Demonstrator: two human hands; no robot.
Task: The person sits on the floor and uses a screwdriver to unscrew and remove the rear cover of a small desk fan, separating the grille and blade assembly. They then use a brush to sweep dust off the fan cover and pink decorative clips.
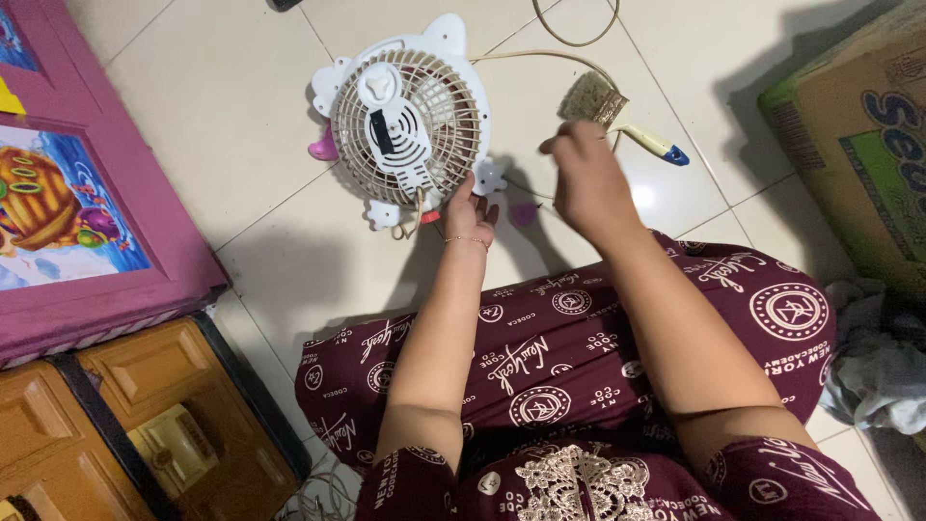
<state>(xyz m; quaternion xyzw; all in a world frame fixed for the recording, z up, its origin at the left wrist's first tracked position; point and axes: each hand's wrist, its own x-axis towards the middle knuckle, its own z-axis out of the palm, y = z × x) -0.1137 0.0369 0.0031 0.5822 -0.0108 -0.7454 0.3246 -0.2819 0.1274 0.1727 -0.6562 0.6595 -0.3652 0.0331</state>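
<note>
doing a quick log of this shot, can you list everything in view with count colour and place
fan: 1, white with pink feet, on floor tiles, centre top
cord: 1, beige, floor behind fan
paintbrush: 1, yellow and blue handle, floor right of fan
cardboard box: 1, brown and green, right edge
cloth: 1, grey, lower right
mat: 1, pink with picture, left
wooden cabinet: 1, brown, lower left
left hand: touching fan's rim
right hand: raised, fingers pinched, contents unclear

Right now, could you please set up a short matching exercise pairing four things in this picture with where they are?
Things:
1. fan
2. brush
3. cardboard box
4. left hand

Places:
A. at the far right edge
B. touching the fan's lower rim
C. on the floor tiles, grille facing up
D. just beyond the right hand

Pairs: 1-C, 2-D, 3-A, 4-B
</note>
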